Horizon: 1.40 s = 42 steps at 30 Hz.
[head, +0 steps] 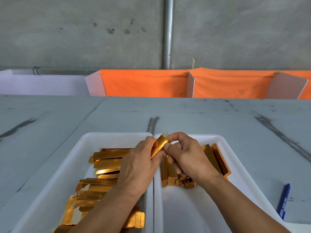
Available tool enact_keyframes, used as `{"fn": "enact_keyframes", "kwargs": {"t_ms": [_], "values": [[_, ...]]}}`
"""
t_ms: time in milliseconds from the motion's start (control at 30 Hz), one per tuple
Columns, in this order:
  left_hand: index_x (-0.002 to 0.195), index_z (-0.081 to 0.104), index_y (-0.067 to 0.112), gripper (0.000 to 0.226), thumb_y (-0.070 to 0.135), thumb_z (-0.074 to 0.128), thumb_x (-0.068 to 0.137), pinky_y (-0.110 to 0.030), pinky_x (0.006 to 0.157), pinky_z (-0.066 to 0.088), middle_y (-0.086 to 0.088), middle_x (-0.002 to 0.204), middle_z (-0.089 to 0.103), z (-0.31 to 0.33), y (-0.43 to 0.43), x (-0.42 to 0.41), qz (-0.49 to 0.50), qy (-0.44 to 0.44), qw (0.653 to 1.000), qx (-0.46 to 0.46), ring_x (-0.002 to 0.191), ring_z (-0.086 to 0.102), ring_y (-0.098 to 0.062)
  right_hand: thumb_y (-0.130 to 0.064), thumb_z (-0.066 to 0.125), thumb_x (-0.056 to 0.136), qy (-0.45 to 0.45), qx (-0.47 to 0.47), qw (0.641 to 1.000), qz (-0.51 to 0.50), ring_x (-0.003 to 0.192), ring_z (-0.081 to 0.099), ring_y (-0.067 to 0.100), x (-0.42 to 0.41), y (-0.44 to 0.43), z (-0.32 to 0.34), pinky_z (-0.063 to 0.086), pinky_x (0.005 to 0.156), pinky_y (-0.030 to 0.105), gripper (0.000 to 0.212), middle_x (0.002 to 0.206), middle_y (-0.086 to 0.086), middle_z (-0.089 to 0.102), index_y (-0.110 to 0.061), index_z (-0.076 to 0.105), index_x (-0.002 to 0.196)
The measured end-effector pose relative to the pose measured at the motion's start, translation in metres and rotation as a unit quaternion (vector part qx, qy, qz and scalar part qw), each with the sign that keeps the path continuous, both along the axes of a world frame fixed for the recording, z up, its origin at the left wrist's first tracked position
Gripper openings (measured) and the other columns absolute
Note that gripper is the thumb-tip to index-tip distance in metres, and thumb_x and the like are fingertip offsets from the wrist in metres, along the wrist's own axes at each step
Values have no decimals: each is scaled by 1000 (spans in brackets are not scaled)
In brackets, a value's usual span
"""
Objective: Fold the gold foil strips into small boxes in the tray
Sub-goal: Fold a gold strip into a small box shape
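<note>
Centre frame: left hand [139, 158] and right hand [185, 153] both pinch one gold foil strip [159, 146]; uneven finger pressure risks a crooked crease, likely.

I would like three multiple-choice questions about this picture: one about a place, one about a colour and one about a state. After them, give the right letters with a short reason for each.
1. Where do the folded boxes lie?
A. in the right tray
B. on an orange cloth
C. on the floor

2. What colour is the pen on the table?
A. red
B. blue
C. green

3. How is the gold strip above the trays held?
A. it lies loose, untouched
B. the left hand and the right hand both pinch it
C. one hand alone holds it

Answers:
1 A: the boxes are piled inside its white walls.
2 B: its whole body is dark blue.
3 B: fingers of both hands close on it.
</note>
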<state>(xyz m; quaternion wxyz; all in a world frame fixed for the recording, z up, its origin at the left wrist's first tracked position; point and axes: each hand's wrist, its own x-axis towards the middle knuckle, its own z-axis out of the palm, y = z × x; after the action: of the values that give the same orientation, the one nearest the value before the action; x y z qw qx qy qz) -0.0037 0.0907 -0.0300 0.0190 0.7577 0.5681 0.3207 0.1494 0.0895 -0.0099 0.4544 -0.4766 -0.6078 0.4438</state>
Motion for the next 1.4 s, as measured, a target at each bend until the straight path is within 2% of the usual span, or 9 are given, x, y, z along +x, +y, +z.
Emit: {"fn": "enact_keyframes", "kwargs": {"t_ms": [233,367,500,667,833,1000,1167,1300,1400], "values": [[119,41,31,55,67,30,78,-7,54,32,16,89,44,0,-2,0,-20,11,1000,19,74,51,-6,-20,58,98,0,-17,1000,-6,36,43,14,3,2,1,32,37,20,8,54,2,59,-16,64,94],[123,42,32,58,68,33,77,-7,56,32,17,92,45,0,-1,1,-24,-13,1000,8,78,52,-6,-25,56,99,15,5,999,-43,37,43,12,6,3,2,34,38,22,20,55,2,56,-22,67,83],[119,41,33,57,70,31,77,-8,57,30,17,88,42,1,-2,3,-40,-7,999,1,77,50,-6,-19,58,99,-2,52,994,-100,44,46,7,9,7,0,40,45,23,18,54,-8,50,-34,66,92],[120,42,32,57,69,32,78,-7,57,28,17,88,42,1,-1,2,-41,-4,999,-1,75,49,-7,-26,63,96,-42,78,990,-110,54,50,4,7,6,-2,42,53,18,21,78,-8,59,-46,67,97],[120,41,33,58,70,29,77,-7,57,30,16,90,42,0,0,2,-40,10,999,-1,77,50,-6,-25,67,93,-68,99,985,-124,73,59,12,6,6,0,48,63,20,23,97,-8,58,-46,67,84],[120,40,34,59,72,29,77,-7,59,31,17,91,43,-2,1,1,-41,6,999,-3,78,51,-6,-23,70,91,-71,103,985,-122,78,61,12,7,6,1,47,62,16,23,100,-13,58,-43,68,79],[121,41,34,60,72,28,76,-5,60,31,17,94,44,-3,1,0,-42,7,999,-4,81,52,-5,-17,67,92,-58,82,990,-103,75,64,13,8,6,3,52,64,25,21,93,-12,62,-35,70,80],[121,42,33,60,71,28,77,-6,59,31,17,94,45,-2,0,0,-43,10,999,6,80,52,-5,-19,63,95,-61,64,992,-89,62,61,-1,9,4,3,48,59,16,20,88,-7,66,-35,70,85],[121,43,32,59,70,30,78,-6,60,31,16,93,45,-2,-1,0,-43,13,999,8,78,52,-5,-16,62,96,-66,68,992,-87,66,61,0,9,4,3,48,59,14,24,90,-9,65,-35,70,85]]}}
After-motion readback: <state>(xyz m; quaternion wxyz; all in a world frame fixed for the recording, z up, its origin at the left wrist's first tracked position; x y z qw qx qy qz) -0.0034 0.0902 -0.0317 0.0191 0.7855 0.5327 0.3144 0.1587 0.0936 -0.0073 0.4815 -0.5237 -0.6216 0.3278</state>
